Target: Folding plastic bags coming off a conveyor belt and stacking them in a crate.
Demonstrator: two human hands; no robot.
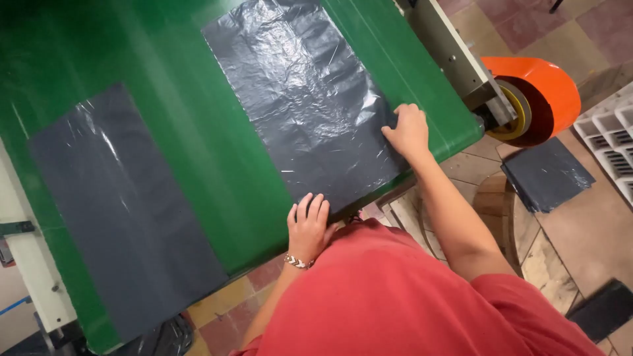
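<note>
A dark grey plastic bag (310,99) lies flat on the green conveyor belt (191,105), reaching its near edge. My left hand (307,226) rests with fingers spread on the bag's near corner, at the belt's edge; a beaded bracelet is on its wrist. My right hand (409,130) presses flat on the bag's right edge, fingers curled slightly. A second dark grey bag (125,211) lies flat on the belt further left, untouched.
An orange roller cover (544,92) and a grey metal frame (455,53) stand at the belt's right end. A stack of dark bags (547,173) lies on a wooden stool. A white crate (610,135) sits far right, above tiled floor.
</note>
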